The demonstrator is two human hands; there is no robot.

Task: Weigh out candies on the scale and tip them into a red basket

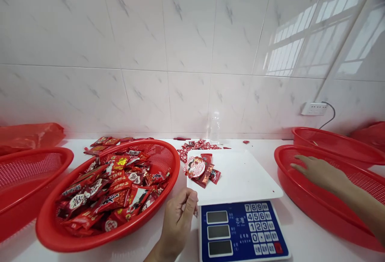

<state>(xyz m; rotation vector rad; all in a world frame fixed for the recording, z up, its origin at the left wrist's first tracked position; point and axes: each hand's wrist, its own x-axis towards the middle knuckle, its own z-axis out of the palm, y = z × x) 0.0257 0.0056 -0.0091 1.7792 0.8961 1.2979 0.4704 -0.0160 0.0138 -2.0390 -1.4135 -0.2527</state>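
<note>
My left hand [178, 218] rests at the near left corner of the white scale pan [240, 178], fingers curled with the thumb against the pan's edge; nothing shows in it. My right hand [319, 171] reaches into a red mesh basket [303, 202] on the right, fingers stretched flat and holding nothing. A few red candy packets [201, 170] lie at the pan's far left. A red basket [156, 158] left of the scale is heaped with red-wrapped candies [111, 192].
The scale's blue keypad panel [242, 230] faces me at the counter's front. A second red basket [333, 142] sits behind the right one, another basket [27, 178] at far left. Loose candies [197, 146] lie by the tiled wall. A wall socket [313, 108] is at right.
</note>
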